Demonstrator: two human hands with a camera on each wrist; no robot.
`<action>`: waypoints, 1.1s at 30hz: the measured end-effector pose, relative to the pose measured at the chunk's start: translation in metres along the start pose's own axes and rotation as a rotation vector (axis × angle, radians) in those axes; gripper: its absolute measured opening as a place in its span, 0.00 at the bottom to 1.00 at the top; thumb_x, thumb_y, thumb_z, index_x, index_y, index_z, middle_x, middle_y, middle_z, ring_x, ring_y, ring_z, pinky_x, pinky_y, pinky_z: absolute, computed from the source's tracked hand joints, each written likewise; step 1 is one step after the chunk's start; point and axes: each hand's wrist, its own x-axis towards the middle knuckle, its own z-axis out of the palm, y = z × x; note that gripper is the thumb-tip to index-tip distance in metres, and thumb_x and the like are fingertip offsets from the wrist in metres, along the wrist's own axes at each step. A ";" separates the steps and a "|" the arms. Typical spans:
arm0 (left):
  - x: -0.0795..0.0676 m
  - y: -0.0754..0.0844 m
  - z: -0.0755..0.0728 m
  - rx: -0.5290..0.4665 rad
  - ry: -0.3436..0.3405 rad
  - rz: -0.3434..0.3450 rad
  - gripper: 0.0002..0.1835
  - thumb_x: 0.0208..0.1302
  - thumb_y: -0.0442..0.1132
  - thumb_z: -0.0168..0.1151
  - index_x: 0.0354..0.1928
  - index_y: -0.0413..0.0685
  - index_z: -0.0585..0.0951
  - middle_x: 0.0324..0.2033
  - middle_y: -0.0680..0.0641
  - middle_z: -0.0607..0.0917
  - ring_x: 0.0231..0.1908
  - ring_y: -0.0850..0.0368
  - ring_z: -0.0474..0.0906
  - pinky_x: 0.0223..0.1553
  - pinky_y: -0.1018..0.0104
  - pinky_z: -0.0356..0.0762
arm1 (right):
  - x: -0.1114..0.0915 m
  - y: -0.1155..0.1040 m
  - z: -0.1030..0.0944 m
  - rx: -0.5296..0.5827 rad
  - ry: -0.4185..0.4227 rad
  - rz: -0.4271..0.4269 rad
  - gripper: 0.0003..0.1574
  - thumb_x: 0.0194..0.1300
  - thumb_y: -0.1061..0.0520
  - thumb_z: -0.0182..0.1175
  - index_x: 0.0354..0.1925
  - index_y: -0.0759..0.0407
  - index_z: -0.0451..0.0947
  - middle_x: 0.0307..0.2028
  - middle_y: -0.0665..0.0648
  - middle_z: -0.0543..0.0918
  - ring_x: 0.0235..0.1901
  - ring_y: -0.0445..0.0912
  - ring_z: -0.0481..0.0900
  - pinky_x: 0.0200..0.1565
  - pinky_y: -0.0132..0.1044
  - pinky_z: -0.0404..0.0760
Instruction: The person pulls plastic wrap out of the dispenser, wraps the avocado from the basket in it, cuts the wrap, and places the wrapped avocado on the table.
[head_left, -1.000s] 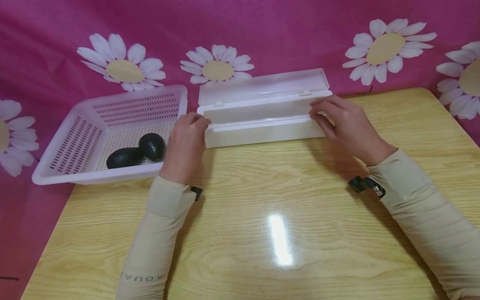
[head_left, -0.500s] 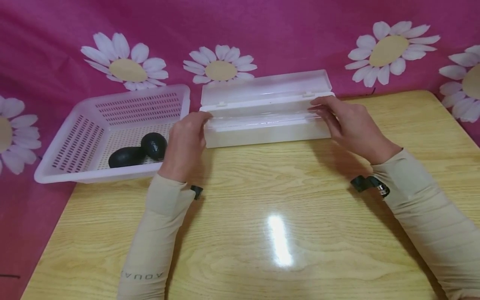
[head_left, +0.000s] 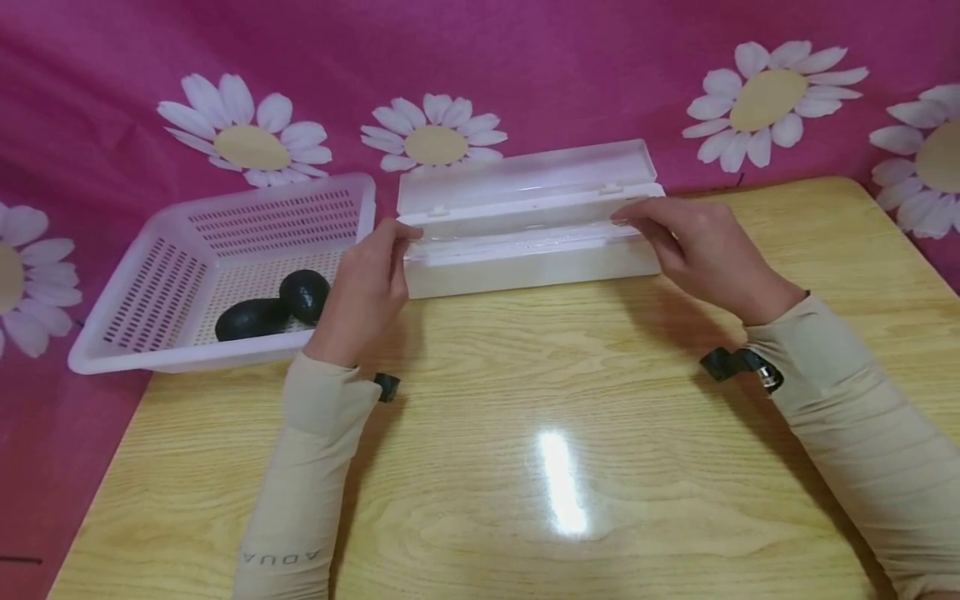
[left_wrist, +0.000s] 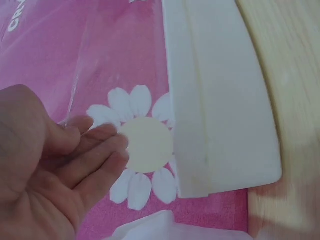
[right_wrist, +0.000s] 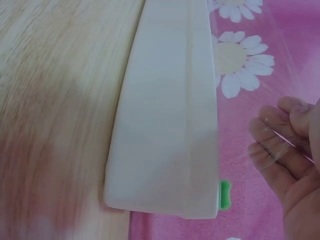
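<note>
A long white cling film dispenser (head_left: 536, 268) lies at the back of the table, its hinged lid (head_left: 528, 173) raised. Clear cling film (left_wrist: 75, 92) stretches between my hands just above the box. My left hand (head_left: 366, 287) pinches the film between thumb and index finger at the left end; its other fingers lie loosely bent in the left wrist view. At the right end, my right hand (head_left: 705, 254) pinches the film's other side, and film crosses its fingers in the right wrist view. A small green piece (right_wrist: 225, 195) sticks out at the dispenser's end.
A white perforated basket (head_left: 112, 354) stands left of the dispenser. Two dark, avocado-like fruits (head_left: 251, 319) lie in it, partly beside my left hand. Behind the wooden table (head_left: 480, 467) hangs a pink cloth (head_left: 585, 75) with daisies.
The film's edge has been lifted a little off the dispenser's front rim by both hands. The hands have shifted only slightly; dispenser and basket stay in place.
</note>
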 end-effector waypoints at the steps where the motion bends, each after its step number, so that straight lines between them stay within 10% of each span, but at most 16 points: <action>1: 0.000 0.000 -0.002 0.001 -0.014 -0.006 0.12 0.77 0.28 0.50 0.56 0.36 0.78 0.54 0.36 0.87 0.52 0.41 0.84 0.64 0.49 0.81 | 0.000 0.000 -0.001 0.002 0.005 -0.007 0.18 0.70 0.71 0.60 0.54 0.59 0.85 0.47 0.61 0.91 0.42 0.53 0.89 0.47 0.39 0.84; 7: -0.001 -0.001 -0.008 0.007 -0.047 -0.017 0.16 0.73 0.24 0.54 0.59 0.38 0.80 0.55 0.37 0.87 0.52 0.41 0.84 0.65 0.49 0.80 | 0.000 -0.001 -0.003 0.017 0.024 -0.040 0.17 0.70 0.70 0.61 0.52 0.58 0.86 0.45 0.59 0.92 0.41 0.50 0.88 0.49 0.15 0.69; 33: -0.004 0.002 -0.013 0.060 0.021 0.068 0.22 0.68 0.18 0.56 0.60 0.39 0.83 0.56 0.37 0.87 0.58 0.41 0.85 0.64 0.49 0.80 | -0.001 -0.004 -0.009 -0.001 0.061 -0.069 0.18 0.68 0.72 0.60 0.53 0.60 0.86 0.44 0.58 0.91 0.38 0.47 0.84 0.51 0.10 0.64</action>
